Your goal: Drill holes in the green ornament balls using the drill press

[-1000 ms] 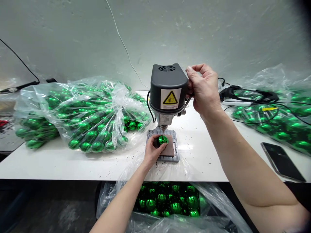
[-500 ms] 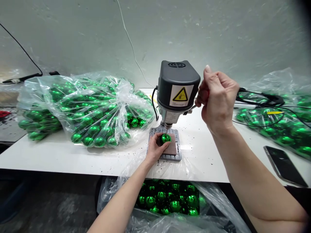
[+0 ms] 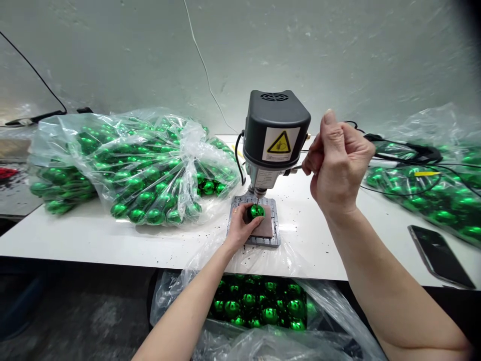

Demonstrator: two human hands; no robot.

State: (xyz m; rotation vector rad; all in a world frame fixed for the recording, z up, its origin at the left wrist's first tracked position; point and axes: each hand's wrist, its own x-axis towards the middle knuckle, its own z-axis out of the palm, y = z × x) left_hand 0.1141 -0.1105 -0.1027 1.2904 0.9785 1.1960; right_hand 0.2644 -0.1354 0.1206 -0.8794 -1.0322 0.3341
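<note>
Ball (image 3: pixel 258 212) is sitting within your half-curled left hand (image 3: pixel 239 228). Your tightly curled right hand (image 3: pixel 338 163) is gripping a lever (image 3: pixel 296 169).

Left hand (image 3: pixel 239 225) low — right hand (image 3: pixel 340 163) high

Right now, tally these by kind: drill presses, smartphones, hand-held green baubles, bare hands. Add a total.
Bench drill press: 1
Smartphone: 1
Hand-held green bauble: 1
Bare hands, left hand and right hand: 2
Total: 5
</note>
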